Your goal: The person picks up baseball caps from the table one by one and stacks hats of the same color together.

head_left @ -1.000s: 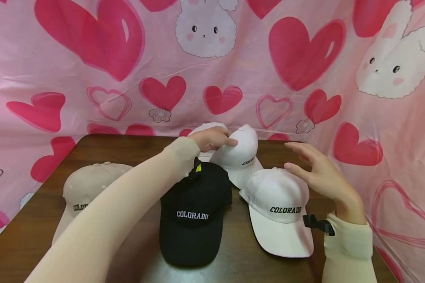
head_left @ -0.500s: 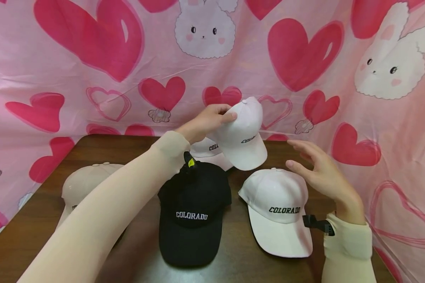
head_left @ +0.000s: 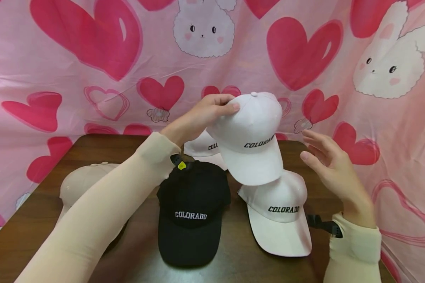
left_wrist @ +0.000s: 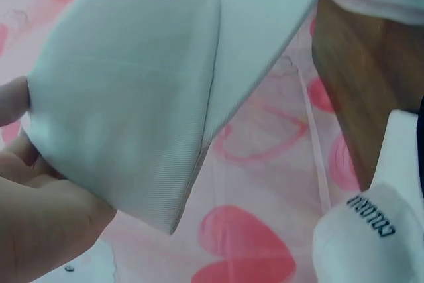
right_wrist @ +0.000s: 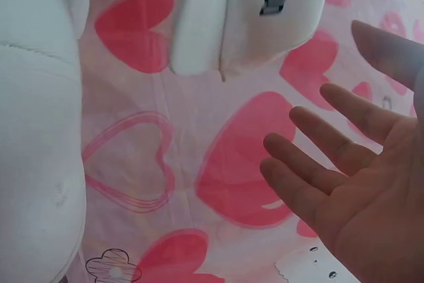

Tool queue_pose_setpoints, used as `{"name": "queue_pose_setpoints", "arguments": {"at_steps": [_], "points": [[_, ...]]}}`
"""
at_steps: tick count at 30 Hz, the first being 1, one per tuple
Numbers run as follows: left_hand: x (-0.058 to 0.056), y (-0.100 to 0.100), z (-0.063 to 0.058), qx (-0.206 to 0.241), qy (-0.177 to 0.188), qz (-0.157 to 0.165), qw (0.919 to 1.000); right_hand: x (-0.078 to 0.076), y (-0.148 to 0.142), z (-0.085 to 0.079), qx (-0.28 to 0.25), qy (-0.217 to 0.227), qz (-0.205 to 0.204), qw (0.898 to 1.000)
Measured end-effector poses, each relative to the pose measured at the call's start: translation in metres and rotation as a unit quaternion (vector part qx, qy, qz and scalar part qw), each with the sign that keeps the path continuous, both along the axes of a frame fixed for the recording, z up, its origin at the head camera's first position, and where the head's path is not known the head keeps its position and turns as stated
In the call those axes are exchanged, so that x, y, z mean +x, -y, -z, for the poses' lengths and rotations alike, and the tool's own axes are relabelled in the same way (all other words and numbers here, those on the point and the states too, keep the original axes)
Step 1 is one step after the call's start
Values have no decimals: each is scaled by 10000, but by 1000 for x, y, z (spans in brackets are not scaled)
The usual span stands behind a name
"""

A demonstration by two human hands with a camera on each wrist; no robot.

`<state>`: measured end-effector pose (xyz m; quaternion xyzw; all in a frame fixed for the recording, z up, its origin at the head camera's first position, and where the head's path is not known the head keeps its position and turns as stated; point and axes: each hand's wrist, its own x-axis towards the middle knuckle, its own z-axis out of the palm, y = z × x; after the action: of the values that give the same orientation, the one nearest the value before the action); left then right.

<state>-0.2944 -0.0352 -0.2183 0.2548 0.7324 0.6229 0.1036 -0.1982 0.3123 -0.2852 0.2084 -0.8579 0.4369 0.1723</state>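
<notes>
My left hand (head_left: 207, 114) pinches a white baseball cap (head_left: 253, 129) by the back of its crown, thumb on the outside. The cap is lifted, brim down and toward me, with "COLORADO" on its front; in the head view its brim overlaps the crown of a second white cap (head_left: 279, 220) on the table. The left wrist view shows the held cap (left_wrist: 126, 97) from its side, the thumb and fingers at its back. My right hand (head_left: 334, 173) is raised to the right of both caps, fingers spread and holding nothing; in the right wrist view its palm (right_wrist: 358, 210) faces the held cap (right_wrist: 271, 18).
On the brown wooden table (head_left: 138, 243) a black cap (head_left: 194, 216) sits in the middle, a beige cap (head_left: 85, 181) at left, partly behind my left sleeve. Another white cap (head_left: 205, 147) lies at the back. A pink heart-print cloth (head_left: 248, 59) hangs behind and at the sides.
My left hand has lifted the white cap off the table at the back, then brought it toward me and to the right. My right hand has shifted slightly right and up.
</notes>
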Motion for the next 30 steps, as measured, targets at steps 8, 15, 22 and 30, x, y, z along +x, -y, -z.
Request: {"name": "queue_pose_setpoints", "arguments": {"at_steps": [8,15,22,30], "points": [[24,-13,15,-13,226,1021,9945,5,-2,-4,-143,382,-208,9989],[35,-25,27,-264,132,1574,9871,6,-6,-2,149,817,-551,9950],[40,-37,42,-370,320,1526,9871,7,-15,2,256,1092,-1045,9882],[46,-55,64,-371,852,1248,9878,9,-34,6,388,1487,-1184,9810]]}}
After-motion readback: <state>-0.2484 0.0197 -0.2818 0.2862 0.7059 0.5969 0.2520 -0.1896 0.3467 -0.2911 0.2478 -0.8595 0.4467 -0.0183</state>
